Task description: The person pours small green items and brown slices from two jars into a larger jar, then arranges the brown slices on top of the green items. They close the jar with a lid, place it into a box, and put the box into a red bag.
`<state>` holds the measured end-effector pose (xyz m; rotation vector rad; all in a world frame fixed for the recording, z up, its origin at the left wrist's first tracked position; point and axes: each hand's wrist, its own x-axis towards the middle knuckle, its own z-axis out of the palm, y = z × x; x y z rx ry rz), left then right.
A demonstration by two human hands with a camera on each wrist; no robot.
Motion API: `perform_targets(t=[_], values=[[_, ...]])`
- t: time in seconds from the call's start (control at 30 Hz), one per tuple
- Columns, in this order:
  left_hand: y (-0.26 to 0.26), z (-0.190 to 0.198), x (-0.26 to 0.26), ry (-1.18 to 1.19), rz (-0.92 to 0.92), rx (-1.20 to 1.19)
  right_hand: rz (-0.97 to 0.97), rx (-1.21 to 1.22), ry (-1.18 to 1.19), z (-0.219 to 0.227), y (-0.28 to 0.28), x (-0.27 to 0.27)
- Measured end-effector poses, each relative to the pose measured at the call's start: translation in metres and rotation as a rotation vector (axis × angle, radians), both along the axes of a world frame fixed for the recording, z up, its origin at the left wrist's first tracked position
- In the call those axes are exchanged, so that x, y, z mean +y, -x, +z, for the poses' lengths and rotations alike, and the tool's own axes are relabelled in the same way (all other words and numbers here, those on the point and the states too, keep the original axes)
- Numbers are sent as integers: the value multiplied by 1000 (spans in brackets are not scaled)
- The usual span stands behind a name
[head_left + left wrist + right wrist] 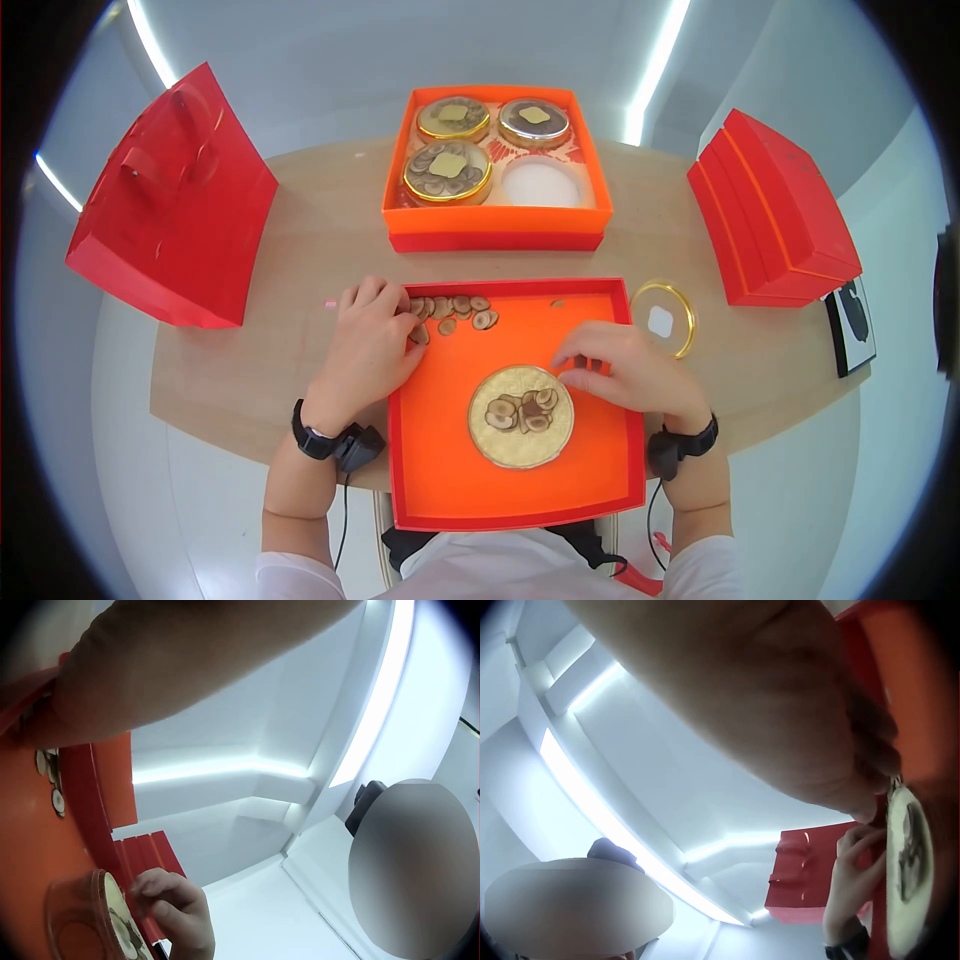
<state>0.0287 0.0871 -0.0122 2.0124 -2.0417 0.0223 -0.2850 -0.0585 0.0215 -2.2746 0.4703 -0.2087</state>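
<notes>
In the head view, my left hand [368, 345] reaches over the left wall of a shallow red tray [520, 505] with an orange floor. Its thumb and forefinger pinch a brown dried slice [420, 333] beside a cluster of similar round slices [460, 305]. My right hand [630, 365] hovers at the upper right of a round clear tub [520, 455] with a gold top surface. Its fingers are loosely bent, and nothing shows between them. Several overlapping slices [503, 410] lie in the middle of the gold surface. The left fingertips are hidden in the left wrist view.
Behind the tray, an orange box [495, 225] holds three lidded round tubs and one white round recess. A gold-rimmed clear lid [688, 325] lies right of the tray. A red gift bag [180, 220] stands at left; red boxes [775, 215] stand at right.
</notes>
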Motion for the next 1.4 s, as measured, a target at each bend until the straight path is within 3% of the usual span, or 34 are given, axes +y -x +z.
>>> perform_targets(t=[0.23,0.43,0.57,0.83,1.07,1.4], values=[[8,-3,13,51,-52,-159,-37,65,416,-21,1,-3],[23,-11,13,48,-153,-164,-40,110,545,-45,-1,-14],[24,-4,10,0,-261,-8,3,120,445,-37,2,-16],[21,-7,0,-21,-226,87,-80,19,431,-31,-3,-8],[16,-15,-2,37,-260,68,-104,15,435,-40,-3,-13],[18,-11,-4,-40,-173,143,-99,96,414,-38,0,-12]])
